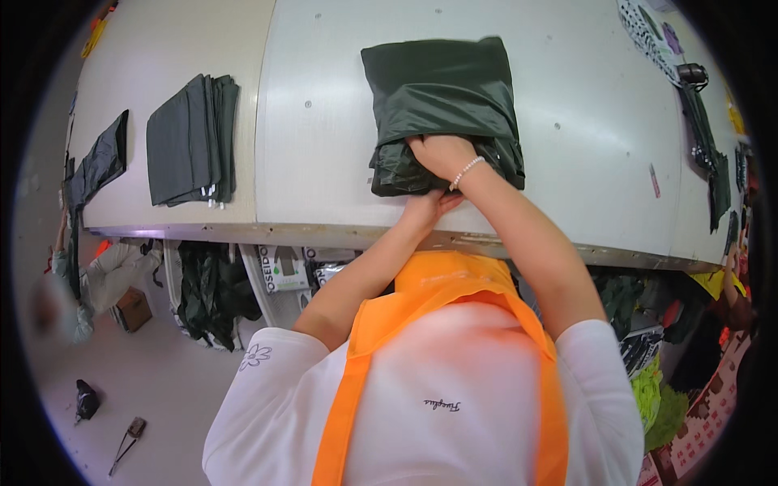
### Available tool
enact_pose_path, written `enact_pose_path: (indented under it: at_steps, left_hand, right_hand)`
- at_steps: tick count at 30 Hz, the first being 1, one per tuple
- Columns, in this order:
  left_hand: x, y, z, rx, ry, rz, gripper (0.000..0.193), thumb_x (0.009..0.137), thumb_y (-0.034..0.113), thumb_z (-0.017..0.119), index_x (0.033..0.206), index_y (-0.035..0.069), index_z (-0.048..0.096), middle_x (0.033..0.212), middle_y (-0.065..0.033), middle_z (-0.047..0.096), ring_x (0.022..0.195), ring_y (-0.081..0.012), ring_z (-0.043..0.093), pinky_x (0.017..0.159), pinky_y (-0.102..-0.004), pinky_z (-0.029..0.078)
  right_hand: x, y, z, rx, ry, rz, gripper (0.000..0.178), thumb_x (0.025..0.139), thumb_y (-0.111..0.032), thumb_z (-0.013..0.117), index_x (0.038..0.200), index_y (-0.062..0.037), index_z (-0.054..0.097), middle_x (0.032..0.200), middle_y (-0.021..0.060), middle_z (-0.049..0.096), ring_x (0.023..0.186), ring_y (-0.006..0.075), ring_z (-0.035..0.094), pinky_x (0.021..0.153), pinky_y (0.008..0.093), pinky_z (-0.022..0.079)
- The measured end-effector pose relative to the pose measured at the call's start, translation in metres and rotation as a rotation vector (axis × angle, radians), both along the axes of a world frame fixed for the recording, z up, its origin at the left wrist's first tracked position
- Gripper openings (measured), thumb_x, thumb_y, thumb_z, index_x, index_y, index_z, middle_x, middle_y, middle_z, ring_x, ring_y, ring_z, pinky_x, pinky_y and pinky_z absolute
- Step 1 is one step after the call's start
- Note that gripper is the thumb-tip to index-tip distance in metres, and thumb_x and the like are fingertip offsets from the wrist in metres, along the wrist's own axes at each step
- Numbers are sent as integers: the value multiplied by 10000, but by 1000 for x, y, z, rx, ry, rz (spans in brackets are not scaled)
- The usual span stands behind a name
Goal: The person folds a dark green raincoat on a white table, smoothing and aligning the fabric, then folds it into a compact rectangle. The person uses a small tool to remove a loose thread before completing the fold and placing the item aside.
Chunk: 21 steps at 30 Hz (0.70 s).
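Note:
A dark green, shiny folded fabric piece [442, 97], shaped like a flat pouch, lies on the white table in front of me. Its upper layer forms an opening along the near side, with more glossy folds of the same fabric showing below. My right hand [444, 155], with a beaded bracelet at the wrist, reaches into that opening; its fingers are hidden under the layer. At the near edge, my left hand [429, 208] grips the bottom of the fabric from below, its fingers partly covered by the fabric and close beneath my right wrist.
Left on the table [312, 162] lies a stack of dark green folded pieces [194, 142], with another dark piece [101, 166] beyond it. Dark straps and cloth [701, 138] line the right end. Below the table edge are a dark fabric pile [212, 287] and a cardboard box [131, 310]. Another person sits far left.

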<state>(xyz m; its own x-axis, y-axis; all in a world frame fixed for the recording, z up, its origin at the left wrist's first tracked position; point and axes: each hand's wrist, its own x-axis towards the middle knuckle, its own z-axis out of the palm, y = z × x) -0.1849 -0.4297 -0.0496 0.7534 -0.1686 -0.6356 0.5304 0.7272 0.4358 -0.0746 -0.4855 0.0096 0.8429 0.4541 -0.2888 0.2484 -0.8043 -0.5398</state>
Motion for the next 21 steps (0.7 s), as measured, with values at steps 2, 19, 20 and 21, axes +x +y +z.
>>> enact_pose_path:
  at_steps: [2, 19, 20, 21]
  left_hand:
    - [-1, -3, -10, -40, 39, 8, 331, 925, -13, 354, 1244, -100, 363, 1248, -214, 470, 1130, -329, 533, 986, -429, 456]
    - [14, -6, -13, -26, 122, 12, 248, 975, 90, 360, 1186, -35, 396, 1171, -220, 515, 1069, -348, 565, 926, -454, 492]
    - [15, -5, -17, -46, 127, 20, 253, 977, 98, 354, 1187, -39, 395, 1172, -226, 514, 1070, -353, 562, 931, -459, 488]
    - [15, 1, -20, -79, 150, 25, 279, 982, 136, 344, 1195, -33, 403, 1167, -225, 523, 1083, -350, 556, 946, -450, 477]
  right_hand:
    - [0, 5, -14, -30, 61, 39, 440, 884, -382, 440, 1171, -79, 579, 1244, 168, 549, 1155, 329, 501, 990, 389, 384]
    - [54, -56, -22, 60, -209, -95, 559, 918, -466, 390, 1338, -106, 470, 1441, 157, 361, 1331, 310, 329, 1104, 399, 243]
    - [49, -56, -11, 118, -146, -75, 556, 916, -478, 385, 1315, -108, 499, 1427, 168, 377, 1317, 314, 347, 1095, 407, 249]
    - [30, -45, 20, -60, -40, -78, 521, 917, -454, 408, 1269, -90, 531, 1368, 167, 442, 1272, 322, 397, 1073, 421, 275]
